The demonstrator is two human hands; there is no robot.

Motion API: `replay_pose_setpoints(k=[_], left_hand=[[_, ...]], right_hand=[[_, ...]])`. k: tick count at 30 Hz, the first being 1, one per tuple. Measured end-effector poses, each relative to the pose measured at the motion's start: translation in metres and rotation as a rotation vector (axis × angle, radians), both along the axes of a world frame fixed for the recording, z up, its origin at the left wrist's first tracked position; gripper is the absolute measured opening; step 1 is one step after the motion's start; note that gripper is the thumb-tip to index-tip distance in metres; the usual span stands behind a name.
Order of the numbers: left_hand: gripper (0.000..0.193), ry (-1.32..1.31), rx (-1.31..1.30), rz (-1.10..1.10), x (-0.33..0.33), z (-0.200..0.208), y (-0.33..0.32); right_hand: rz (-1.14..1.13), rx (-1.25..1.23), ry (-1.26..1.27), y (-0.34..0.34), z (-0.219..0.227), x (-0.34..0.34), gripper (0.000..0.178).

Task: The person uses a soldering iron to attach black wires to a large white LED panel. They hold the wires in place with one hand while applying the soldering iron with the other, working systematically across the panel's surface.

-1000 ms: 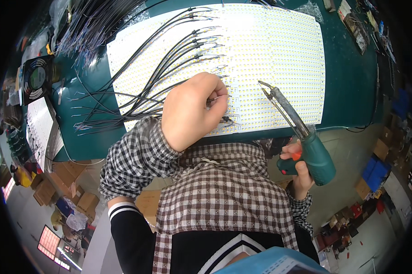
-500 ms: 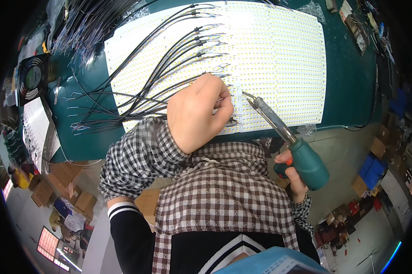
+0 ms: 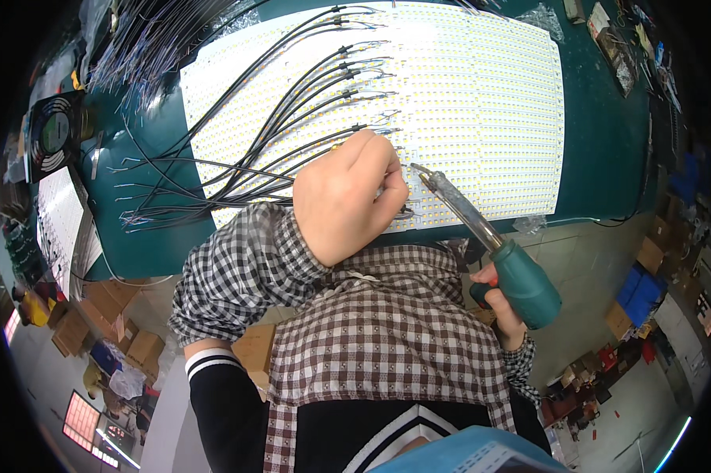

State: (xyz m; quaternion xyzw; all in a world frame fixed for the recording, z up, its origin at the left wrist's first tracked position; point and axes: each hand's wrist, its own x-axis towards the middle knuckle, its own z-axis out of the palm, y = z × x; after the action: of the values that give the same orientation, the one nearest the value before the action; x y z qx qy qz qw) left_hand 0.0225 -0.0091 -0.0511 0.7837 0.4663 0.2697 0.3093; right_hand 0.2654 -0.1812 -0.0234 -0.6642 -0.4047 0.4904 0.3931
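Note:
My left hand (image 3: 346, 197) is over the near part of a white LED board sheet (image 3: 489, 102), with thumb and forefinger pinched on what looks like a black cable's end; the fingers hide most of it. Several black cables (image 3: 280, 118) with stripped ends lie across the sheet, their tips along its middle. In my right hand (image 3: 506, 317) is a green-handled soldering gun (image 3: 525, 284). Its fingers wrap round the handle and trigger. The gun's metal tip points up and left, just right of my left fingertips, close above the board.
The sheet lies on a green tabletop (image 3: 599, 150). A bundle of thin wires (image 3: 146, 51) sits at the far left, above a small fan (image 3: 54, 134) and stacked white boards (image 3: 62, 217). Clear plastic scraps (image 3: 530, 225) lie by the front edge. Cardboard boxes (image 3: 144, 347) stand on the floor.
The soldering gun has moved slightly left, bringing its tip nearer my left fingertips. My left hand has shifted a little to the right, still pinched.

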Motion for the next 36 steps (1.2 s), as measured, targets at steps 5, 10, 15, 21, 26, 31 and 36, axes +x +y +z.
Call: replay_pose_setpoints(k=[5, 10, 15, 21, 26, 31, 36], left_hand=[[0.015, -0.008, -0.032, 0.005, 0.0, 0.001, 0.0], [0.015, -0.017, -0.072, 0.011, 0.001, 0.004, 0.001], [0.015, -0.017, -0.076, 0.006, 0.0, 0.005, 0.002], [0.015, -0.011, -0.079, 0.004, 0.0, 0.006, 0.001], [0.015, -0.018, -0.073, 0.005, 0.001, 0.006, 0.001], [0.014, -0.015, -0.075, 0.004, 0.001, 0.006, 0.001], [0.014, -0.005, -0.071, 0.008, 0.001, 0.005, 0.0]], right_hand=[[0.013, 0.022, -0.014, 0.006, 0.004, -0.002, 0.034], [0.025, 0.025, -0.011, 0.003, 0.0, 0.0, 0.038], [0.045, 0.069, 0.008, 0.001, -0.004, 0.001, 0.051], [0.081, 0.087, 0.033, 0.001, -0.007, 0.003, 0.062], [0.113, 0.097, -0.006, 0.002, -0.007, 0.004, 0.062], [0.11, 0.09, 0.002, 0.002, -0.007, 0.003, 0.062], [0.056, 0.073, 0.03, 0.002, -0.005, -0.002, 0.059]])
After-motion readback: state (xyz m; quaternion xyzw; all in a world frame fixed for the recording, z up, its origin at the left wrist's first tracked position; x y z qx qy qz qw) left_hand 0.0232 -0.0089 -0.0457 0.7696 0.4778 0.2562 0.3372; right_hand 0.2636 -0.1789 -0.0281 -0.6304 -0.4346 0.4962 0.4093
